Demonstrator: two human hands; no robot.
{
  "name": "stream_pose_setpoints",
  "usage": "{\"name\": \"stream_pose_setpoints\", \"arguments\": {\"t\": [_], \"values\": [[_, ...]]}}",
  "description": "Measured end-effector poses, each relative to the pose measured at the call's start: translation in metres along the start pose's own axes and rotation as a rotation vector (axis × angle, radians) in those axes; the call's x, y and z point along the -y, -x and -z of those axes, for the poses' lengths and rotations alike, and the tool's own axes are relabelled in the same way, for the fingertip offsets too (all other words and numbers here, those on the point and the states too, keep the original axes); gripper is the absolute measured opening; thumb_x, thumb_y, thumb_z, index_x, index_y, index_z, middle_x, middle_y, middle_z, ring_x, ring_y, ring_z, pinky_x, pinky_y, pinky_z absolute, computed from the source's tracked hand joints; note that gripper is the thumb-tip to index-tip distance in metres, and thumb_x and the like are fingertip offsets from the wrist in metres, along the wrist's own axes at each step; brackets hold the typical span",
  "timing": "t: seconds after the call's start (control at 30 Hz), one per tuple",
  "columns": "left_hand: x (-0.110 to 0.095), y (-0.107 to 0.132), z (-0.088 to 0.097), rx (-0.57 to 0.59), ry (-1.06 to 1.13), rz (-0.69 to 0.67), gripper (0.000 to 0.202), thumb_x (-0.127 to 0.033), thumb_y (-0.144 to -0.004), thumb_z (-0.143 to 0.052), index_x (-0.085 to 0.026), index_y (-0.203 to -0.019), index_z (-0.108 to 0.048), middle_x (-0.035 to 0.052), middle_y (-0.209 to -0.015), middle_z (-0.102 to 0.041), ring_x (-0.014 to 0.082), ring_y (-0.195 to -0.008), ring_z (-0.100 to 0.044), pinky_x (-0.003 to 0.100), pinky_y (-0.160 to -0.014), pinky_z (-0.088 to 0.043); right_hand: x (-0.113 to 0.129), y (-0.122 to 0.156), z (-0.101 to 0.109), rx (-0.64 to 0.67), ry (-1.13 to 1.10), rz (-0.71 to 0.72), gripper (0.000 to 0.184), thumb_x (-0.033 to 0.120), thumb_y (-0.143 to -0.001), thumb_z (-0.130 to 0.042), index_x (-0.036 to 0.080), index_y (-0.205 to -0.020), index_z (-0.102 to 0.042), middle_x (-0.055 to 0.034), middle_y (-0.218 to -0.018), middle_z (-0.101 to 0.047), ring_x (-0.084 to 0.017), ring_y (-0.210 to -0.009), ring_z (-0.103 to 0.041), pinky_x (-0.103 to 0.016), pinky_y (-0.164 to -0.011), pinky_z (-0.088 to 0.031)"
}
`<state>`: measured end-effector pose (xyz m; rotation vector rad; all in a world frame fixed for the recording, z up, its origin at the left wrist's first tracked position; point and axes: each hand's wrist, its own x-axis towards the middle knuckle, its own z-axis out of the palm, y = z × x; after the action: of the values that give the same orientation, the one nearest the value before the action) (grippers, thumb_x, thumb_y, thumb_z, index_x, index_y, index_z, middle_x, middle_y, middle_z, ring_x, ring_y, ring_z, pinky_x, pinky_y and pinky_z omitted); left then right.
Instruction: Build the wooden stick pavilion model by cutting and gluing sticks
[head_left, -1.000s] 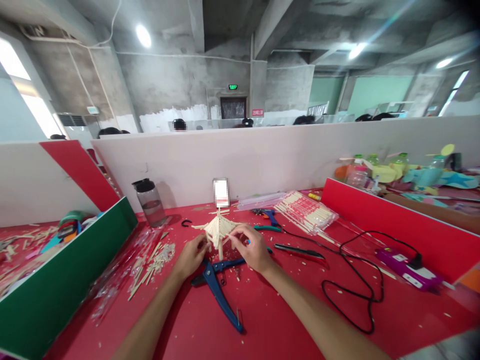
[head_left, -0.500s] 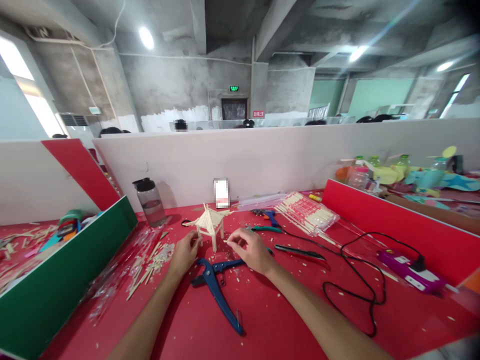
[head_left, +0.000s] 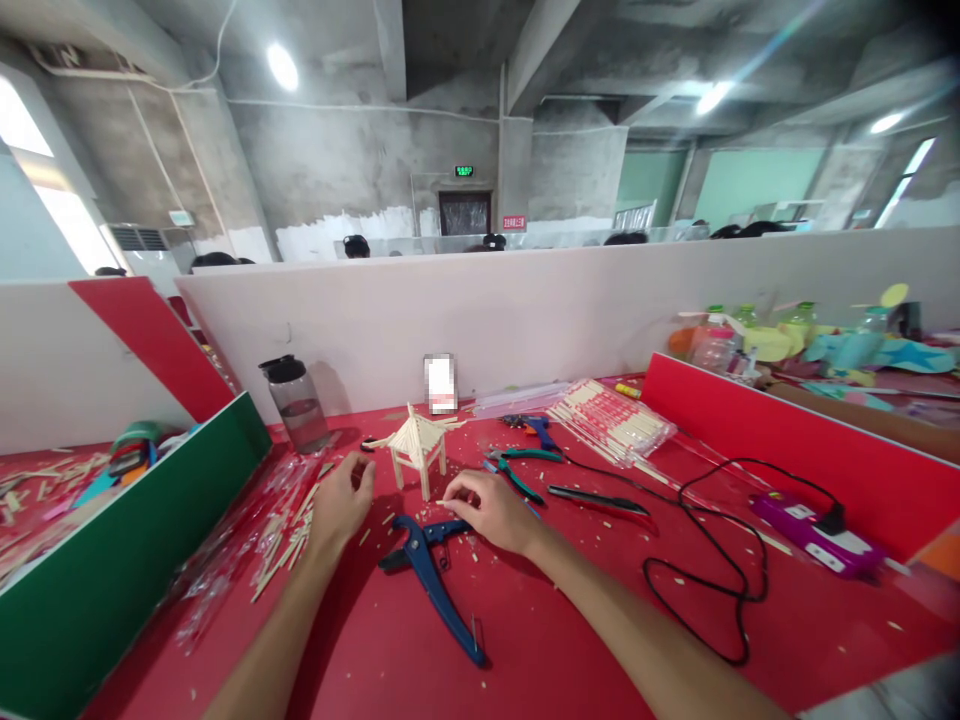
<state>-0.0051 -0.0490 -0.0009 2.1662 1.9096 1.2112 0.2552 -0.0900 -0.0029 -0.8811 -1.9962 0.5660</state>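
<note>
A small pavilion model (head_left: 418, 440) made of pale wooden sticks stands upright on the red table, with a pointed roof on legs. My left hand (head_left: 343, 500) is at its left, apart from it, fingers loosely curved and nothing visible in them. My right hand (head_left: 491, 510) is in front of the model's right side, thumb and forefinger pinching a short piece of wooden stick (head_left: 442, 502). Just below the hands lies a blue-handled cutter (head_left: 431, 580), its upper arm partly behind my right fingers. Teal-handled pliers (head_left: 529, 455) rest beyond my right hand.
Loose sticks (head_left: 289, 550) and plastic wrap lie left, by a green divider (head_left: 150, 540). A water bottle (head_left: 298, 405) and a phone (head_left: 440, 385) stand at the back. Bundled sticks (head_left: 611, 425), a glue gun (head_left: 538, 430), a black-handled tool (head_left: 600, 502) and a corded power strip (head_left: 817, 535) are right.
My left hand has drawn back left, away from the model. My right hand has shifted slightly left and down, still pinching the stick piece, and more of the pliers shows.
</note>
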Motion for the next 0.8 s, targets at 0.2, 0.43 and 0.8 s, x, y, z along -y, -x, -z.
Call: {"name": "stream_pose_setpoints", "arguments": {"t": [0.2,0.43,0.8], "values": [[-0.025,0.014,0.022,0.114,0.057,-0.296,0.027,-0.038,-0.095,-0.042,-0.020,-0.083,-0.058,-0.0020,-0.062,-0.059,0.0130,-0.055,-0.053,0.023,-0.058,-0.038,0.000,-0.001,-0.001,-0.034,0.016,0.001,0.006,0.023,-0.090,-0.064,0.019,-0.087,-0.068,-0.0015,-0.084,-0.070,-0.014,-0.074,-0.063,-0.024,-0.070,-0.046],[-0.046,0.025,0.015,0.456,0.062,-0.568,0.028,-0.034,-0.095,-0.044,-0.025,-0.113,-0.063,0.0049,-0.094,-0.073,0.0173,-0.075,-0.067,0.025,-0.070,-0.046,0.001,0.000,-0.002,-0.042,-0.003,0.027,0.007,0.024,-0.091,-0.063,0.019,-0.088,-0.067,-0.0020,-0.084,-0.068,-0.014,-0.075,-0.062,-0.024,-0.069,-0.046],[-0.045,0.028,0.003,0.455,0.021,-0.532,0.025,-0.031,-0.096,-0.043,-0.025,-0.116,-0.056,0.0036,-0.090,-0.073,0.0175,-0.072,-0.069,0.024,-0.068,-0.047,-0.003,-0.001,0.000,-0.049,-0.040,0.014,0.005,0.022,-0.090,-0.064,0.019,-0.088,-0.067,-0.0018,-0.085,-0.069,-0.015,-0.075,-0.062,-0.025,-0.069,-0.047]]}}
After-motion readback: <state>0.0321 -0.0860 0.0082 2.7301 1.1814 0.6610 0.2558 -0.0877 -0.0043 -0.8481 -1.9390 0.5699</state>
